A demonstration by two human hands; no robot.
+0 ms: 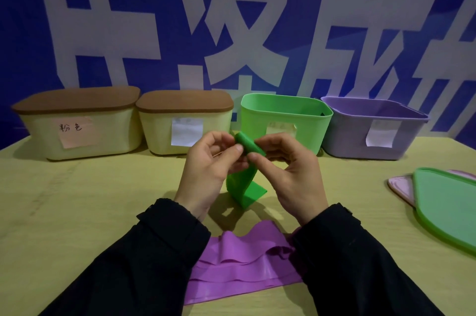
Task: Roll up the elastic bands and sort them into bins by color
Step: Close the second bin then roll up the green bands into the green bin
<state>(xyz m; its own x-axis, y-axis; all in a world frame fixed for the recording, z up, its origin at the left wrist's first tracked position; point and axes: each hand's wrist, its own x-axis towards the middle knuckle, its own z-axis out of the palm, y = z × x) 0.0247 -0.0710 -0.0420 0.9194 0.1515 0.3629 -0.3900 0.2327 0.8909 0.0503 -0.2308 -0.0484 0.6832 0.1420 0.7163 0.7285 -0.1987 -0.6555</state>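
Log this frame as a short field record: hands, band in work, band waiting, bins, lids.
left hand: pinches roll end
right hand: pinches roll end
green elastic band: partly rolled, tail hanging to wooden table
purple elastic band: flat, unrolled, near edge
green plastic bin: open
purple plastic bin: open
two cream bins with brown lids: closed
green lid: on table, right, over pink lid

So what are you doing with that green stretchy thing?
Both hands, left and right, are rolling up the green band; its loose tail hangs down to the table. The open green bin waits right behind. A purple band lies unrolled nearer the person, and the purple bin is open too.
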